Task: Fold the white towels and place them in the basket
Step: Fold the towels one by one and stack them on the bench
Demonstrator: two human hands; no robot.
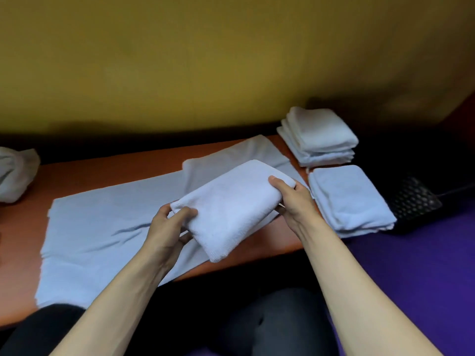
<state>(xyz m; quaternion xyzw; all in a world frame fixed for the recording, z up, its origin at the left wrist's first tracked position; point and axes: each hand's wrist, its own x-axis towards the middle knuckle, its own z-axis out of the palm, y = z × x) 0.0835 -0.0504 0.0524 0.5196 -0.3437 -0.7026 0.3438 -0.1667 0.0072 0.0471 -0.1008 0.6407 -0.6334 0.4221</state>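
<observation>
While two stacks of folded towels already sit at the right end of the orange table (108,173), the far stack (318,136) by the yellow wall and the near stack (349,199) just beside it, the job looks roughly midway. Another folded towel (231,209) is up in both hands, held over a flat towel (102,227) spread on the table. A second flat one (239,158) lies behind it, and a crumpled white bundle (15,173) waits at the far left edge, so there's folding left to do. The dark perforated basket (413,201) sits at the right, just past the near stack, and I can't see any towel inside it, so all the placing looks still to come.

Now the hands. The left hand (167,227) pinches the towel's near-left corner, thumb on top, fingers curled beneath. The right hand (290,199) grips the far-right edge, thumb over the top, fingers wrapped under and hidden.
</observation>
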